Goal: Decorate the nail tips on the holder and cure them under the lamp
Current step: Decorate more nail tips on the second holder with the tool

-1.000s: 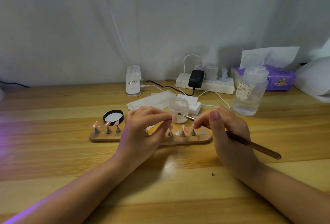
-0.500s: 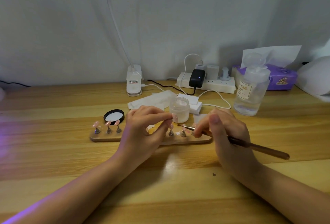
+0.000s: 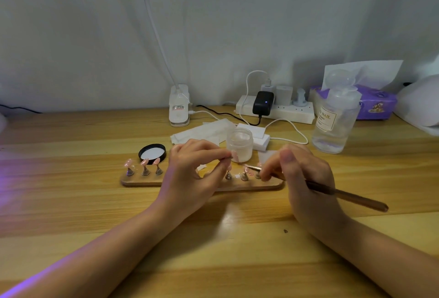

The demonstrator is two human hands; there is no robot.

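A wooden holder [image 3: 142,181] lies across the desk with pink nail tips on small metal stands: three at its left end [image 3: 143,165] and more at its right end [image 3: 244,174]. My left hand [image 3: 192,174] hovers over the holder's middle and pinches one pink nail tip [image 3: 235,155] between thumb and forefinger. My right hand [image 3: 301,179] grips a thin brown brush [image 3: 344,195], its metal point [image 3: 249,167] low over the right-end tips. A small clear jar [image 3: 240,143] stands open just behind the holder.
The jar's black lid [image 3: 152,154] lies upturned behind the holder's left end. White wipes [image 3: 199,132], a clip lamp base [image 3: 179,105], a power strip [image 3: 273,107], a clear pump bottle [image 3: 335,119], a purple tissue pack [image 3: 377,104] and a white lamp [image 3: 420,105] line the back.
The brush tip has dropped from the jar's side down to the tips at the holder's right end. My left hand has held still with its nail tip.
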